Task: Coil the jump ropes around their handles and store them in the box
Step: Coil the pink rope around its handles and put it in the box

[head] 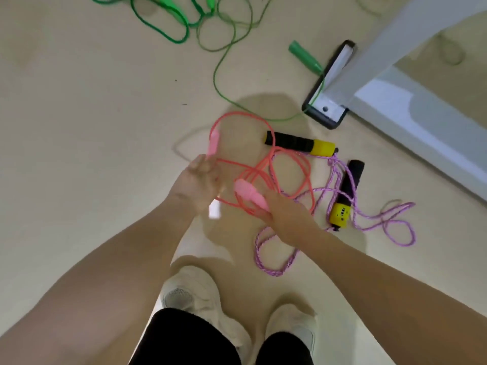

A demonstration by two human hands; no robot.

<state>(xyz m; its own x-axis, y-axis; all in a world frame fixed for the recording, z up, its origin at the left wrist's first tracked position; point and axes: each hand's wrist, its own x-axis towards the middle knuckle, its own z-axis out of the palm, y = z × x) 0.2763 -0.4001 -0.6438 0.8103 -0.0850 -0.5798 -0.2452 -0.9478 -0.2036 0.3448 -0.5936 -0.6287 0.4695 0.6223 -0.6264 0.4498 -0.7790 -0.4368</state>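
A pink jump rope hangs in loose loops over the floor between my hands. My left hand grips one pink handle, which points up and away from me. My right hand grips the other pink handle. Beneath and to the right lies a purple braided rope with two black-and-yellow handles, one behind my hands and one at the right. No box is in view.
Green jump ropes sprawl on the floor at the top, with a green handle near a white table leg and its black-edged foot. My white shoes stand at the bottom.
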